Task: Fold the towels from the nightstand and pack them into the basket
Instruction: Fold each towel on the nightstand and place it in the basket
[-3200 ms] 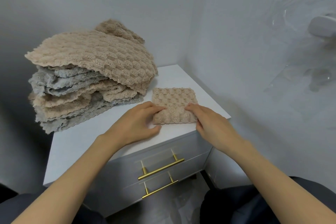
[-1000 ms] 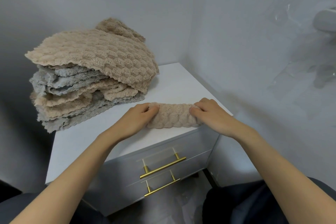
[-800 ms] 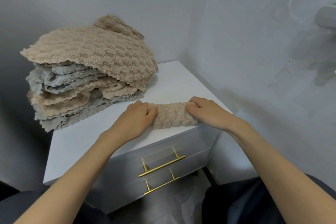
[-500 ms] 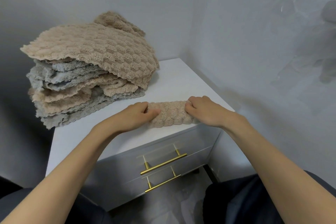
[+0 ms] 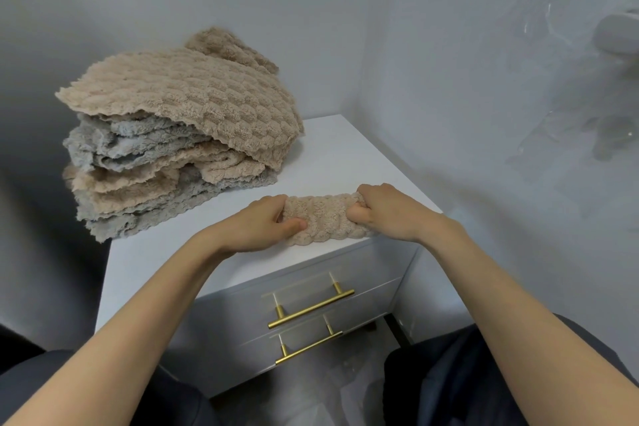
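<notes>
Rolled beige towel point(image 5: 325, 220) on nightstand point(image 5: 345, 156)

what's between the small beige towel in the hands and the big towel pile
Nothing but a bare strip of white nightstand top, per the head view.

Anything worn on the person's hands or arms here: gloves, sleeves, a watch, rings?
Nothing shows. The left hand and right hand are ungloved, no rings visible; the left forearm and right forearm are bare to the frame edge: no sleeves, watch or bracelet.
</notes>
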Available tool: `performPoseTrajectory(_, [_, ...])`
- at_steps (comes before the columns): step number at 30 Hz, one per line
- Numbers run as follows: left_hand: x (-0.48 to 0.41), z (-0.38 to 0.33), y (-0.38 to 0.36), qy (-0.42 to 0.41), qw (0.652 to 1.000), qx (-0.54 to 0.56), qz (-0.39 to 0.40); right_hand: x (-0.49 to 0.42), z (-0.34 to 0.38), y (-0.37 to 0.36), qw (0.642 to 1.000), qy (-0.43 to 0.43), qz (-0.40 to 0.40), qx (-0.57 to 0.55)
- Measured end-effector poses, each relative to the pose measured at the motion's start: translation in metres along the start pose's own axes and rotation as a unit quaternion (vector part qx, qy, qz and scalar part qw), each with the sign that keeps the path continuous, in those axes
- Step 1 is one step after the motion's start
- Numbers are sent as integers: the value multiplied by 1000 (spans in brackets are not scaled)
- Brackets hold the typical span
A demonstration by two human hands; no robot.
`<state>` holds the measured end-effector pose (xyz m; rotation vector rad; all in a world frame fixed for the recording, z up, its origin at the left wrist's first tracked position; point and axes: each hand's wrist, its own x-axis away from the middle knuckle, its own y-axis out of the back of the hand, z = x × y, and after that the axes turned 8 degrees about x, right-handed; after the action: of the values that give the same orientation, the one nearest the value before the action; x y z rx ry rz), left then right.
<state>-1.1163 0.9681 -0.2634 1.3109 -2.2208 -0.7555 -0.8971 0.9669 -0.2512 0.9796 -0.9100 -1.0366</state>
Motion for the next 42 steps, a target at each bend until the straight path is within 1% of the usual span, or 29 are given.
performPoseTrajectory(4, [5, 2, -5, -8, 998, 51, -44, 3, 3, 1, 1000, -3, -15, 3])
performPoseTrajectory(6, [8, 2, -6, -7, 991, 116, -63, 6, 4, 5, 999, 3, -33, -20])
performPoseTrajectory(7, [10, -1, -6, -8, 982, 172, -71, 9, 5, 8, 998, 8, -48, -38])
performPoseTrajectory(9, [14, -9, -8, -19, 949, 303, -82, 15, 7, 16, 994, 19, -85, -72])
performPoseTrajectory(11, [15, -20, -9, -26, 916, 389, -92, 25, 8, 25, 989, 25, -118, -85])
performPoseTrajectory(14, [17, -37, -10, -28, 888, 448, -96, 41, 9, 42, 982, 35, -153, -103])
performPoseTrajectory(17, [19, -59, -10, -45, 877, 469, -97, 64, 10, 62, 978, 28, -183, -92])
performPoseTrajectory(19, [21, -74, -9, -50, 880, 463, -95, 81, 10, 73, 982, 25, -181, -44])
performPoseTrajectory(21, [25, -86, -8, -51, 899, 426, -91, 99, 10, 80, 986, 28, -163, -11])
performPoseTrajectory(22, [28, -92, -8, -57, 905, 412, -84, 109, 10, 82, 988, 28, -151, -10])
performPoseTrajectory(25, [35, -108, -17, -79, 910, 406, -36, 134, 6, 83, 993, 18, -116, -32])
performPoseTrajectory(27, [40, -117, -27, -83, 922, 378, -12, 147, 2, 78, 994, 5, -94, -54])
performPoseTrajectory(31, [53, -133, -56, -82, 943, 321, 36, 177, -14, 59, 990, -28, -45, -134])
performPoseTrajectory(37, [64, -147, -100, -83, 960, 236, 126, 223, -47, 18, 955, -48, 21, -291])
performPoseTrajectory(39, [65, -149, -118, -77, 965, 203, 148, 239, -58, 3, 945, -62, 20, -321])
performPoseTrajectory(42, [63, -152, -146, -64, 964, 182, 181, 263, -75, -18, 935, -93, 11, -343])
